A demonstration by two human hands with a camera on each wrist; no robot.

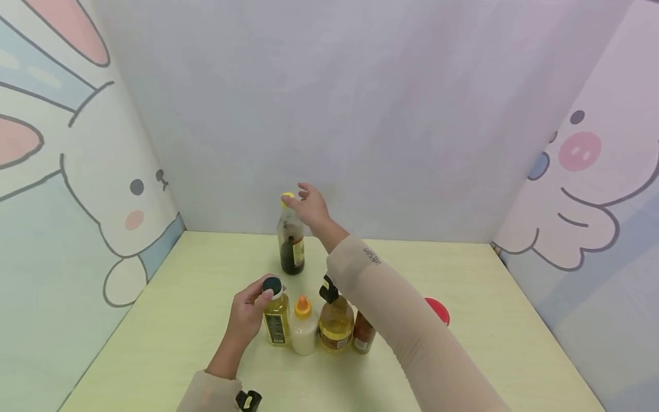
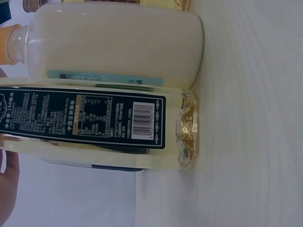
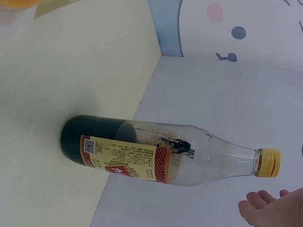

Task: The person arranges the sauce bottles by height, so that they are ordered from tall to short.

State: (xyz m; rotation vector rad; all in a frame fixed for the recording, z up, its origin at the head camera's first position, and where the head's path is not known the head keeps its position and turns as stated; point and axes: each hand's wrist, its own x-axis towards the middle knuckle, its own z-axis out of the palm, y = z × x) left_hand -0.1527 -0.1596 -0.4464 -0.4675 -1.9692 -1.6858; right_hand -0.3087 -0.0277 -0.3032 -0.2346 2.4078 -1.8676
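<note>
My left hand (image 1: 246,312) grips a small bottle of yellow oil (image 1: 277,320) near its dark green cap, thumb against the cap's side. In the left wrist view this oil bottle (image 2: 94,124) shows a dark barcoded label, its base at the table surface. Farther back stands a tall clear bottle of dark sauce (image 1: 292,246) with a yellow cap. My right hand (image 1: 311,209) is up at that cap, fingers spread and its thumb overlapping the cap in the head view. In the right wrist view, a gap shows between the fingers (image 3: 258,203) and the sauce bottle (image 3: 161,151).
Beside the oil bottle stand a white squeeze bottle (image 1: 304,332) with an orange nozzle, a round amber bottle (image 1: 336,329) and a reddish-brown bottle (image 1: 363,335). A red lid (image 1: 437,311) shows partly behind my right sleeve. A pale wall (image 1: 401,143) rises behind the table.
</note>
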